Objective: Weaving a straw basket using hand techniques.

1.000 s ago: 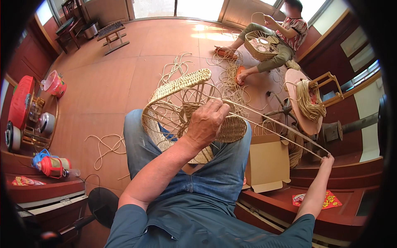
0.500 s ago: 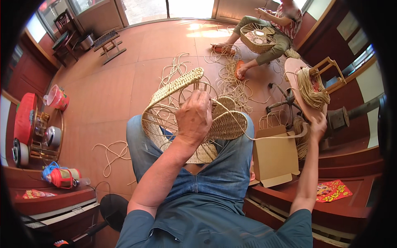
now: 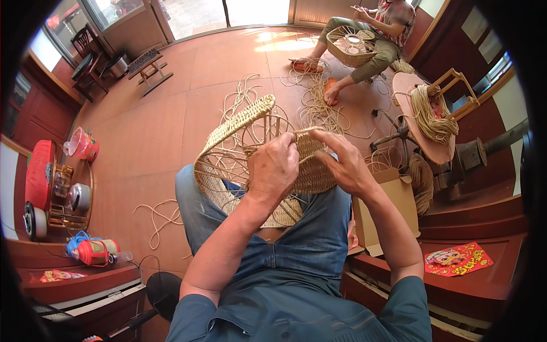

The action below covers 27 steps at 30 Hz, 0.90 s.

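Note:
A half-woven straw basket [image 3: 233, 129] with bare frame rods rests across my thighs. My left hand [image 3: 273, 165] is closed at the basket's frame, its fingers bent around a rod or strand and partly hidden. Beside it, my right hand [image 3: 347, 163] reaches over the rounded woven panel [image 3: 315, 174]. Its fingertips meet a straw cord [image 3: 301, 132] close to the left hand's fingertips; the thumb sits lower, a little apart from the index finger.
Loose cord [image 3: 322, 105] lies tangled on the floor ahead. A seated person [image 3: 393, 25] holds another basket [image 3: 351, 45]. To my right are a cardboard box [image 3: 387, 211] and a stool seat [image 3: 415, 114] bearing a cord coil [image 3: 430, 117]. A red bucket [image 3: 83, 145] stands left.
My right hand has come in from the far right, where it was drawing the cord out, to the basket beside my left hand. The left hand stays at the frame.

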Each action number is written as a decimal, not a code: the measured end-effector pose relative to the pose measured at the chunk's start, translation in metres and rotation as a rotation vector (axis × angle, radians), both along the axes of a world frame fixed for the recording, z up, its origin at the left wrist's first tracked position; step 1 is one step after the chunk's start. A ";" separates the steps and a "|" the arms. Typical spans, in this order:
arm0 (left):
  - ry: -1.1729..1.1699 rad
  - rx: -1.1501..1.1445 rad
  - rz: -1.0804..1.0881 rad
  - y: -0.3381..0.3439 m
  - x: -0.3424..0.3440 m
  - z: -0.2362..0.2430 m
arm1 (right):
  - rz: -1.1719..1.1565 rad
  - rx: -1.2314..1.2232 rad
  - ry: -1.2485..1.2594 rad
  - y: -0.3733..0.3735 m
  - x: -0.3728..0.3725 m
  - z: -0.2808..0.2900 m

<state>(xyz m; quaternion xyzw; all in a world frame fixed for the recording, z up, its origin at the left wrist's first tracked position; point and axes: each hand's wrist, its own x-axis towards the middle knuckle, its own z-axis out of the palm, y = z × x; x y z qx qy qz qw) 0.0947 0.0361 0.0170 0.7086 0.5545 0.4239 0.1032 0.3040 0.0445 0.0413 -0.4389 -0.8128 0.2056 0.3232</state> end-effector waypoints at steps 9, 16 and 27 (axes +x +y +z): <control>-0.100 -0.366 -0.077 -0.004 -0.008 0.009 | 0.165 -0.614 0.641 0.047 -0.028 -0.027; -0.020 -0.024 -0.078 -0.008 0.004 -0.002 | 0.026 -0.750 0.919 0.034 -0.002 -0.015; 0.059 0.052 -0.184 0.002 0.002 -0.014 | -1.044 -0.416 1.060 -0.012 0.465 -0.048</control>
